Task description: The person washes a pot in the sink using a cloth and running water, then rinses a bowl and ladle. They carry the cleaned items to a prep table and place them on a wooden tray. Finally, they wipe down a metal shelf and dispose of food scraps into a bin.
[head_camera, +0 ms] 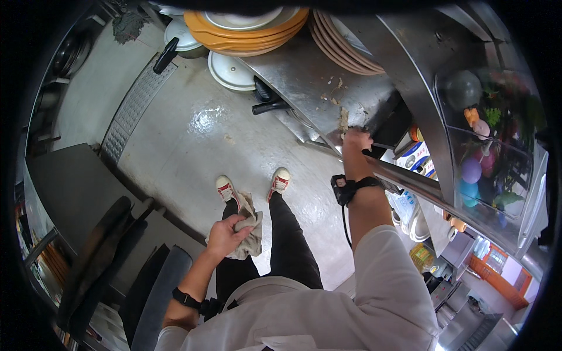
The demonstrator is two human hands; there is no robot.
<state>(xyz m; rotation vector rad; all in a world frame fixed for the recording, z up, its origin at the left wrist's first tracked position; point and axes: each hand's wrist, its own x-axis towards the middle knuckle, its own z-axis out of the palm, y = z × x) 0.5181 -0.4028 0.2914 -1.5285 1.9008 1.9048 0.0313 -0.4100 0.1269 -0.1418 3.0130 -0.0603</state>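
Observation:
A crumpled grey-beige cloth (249, 234) hangs in my left hand (229, 235), whose fingers are closed on it in front of my legs. My right hand (358, 139) reaches down to the near edge of a stainless steel shelf (303, 70), beside brown food scraps (344, 118). Its fingers are blurred and partly hidden, so whether they hold anything is unclear. More small crumbs lie on the metal beyond that hand. A black box-like object (388, 123) stands just to the right of it.
Stacked orange plates (246, 41) and brown-rimmed plates (340, 48) stand on the shelf. White-lidded pots (232, 70) with black handles sit beside it. At right is a clear-fronted case (487, 162) above the steel rail. A dark grey counter (83, 184) is at left, a metal floor grate (136, 105) behind.

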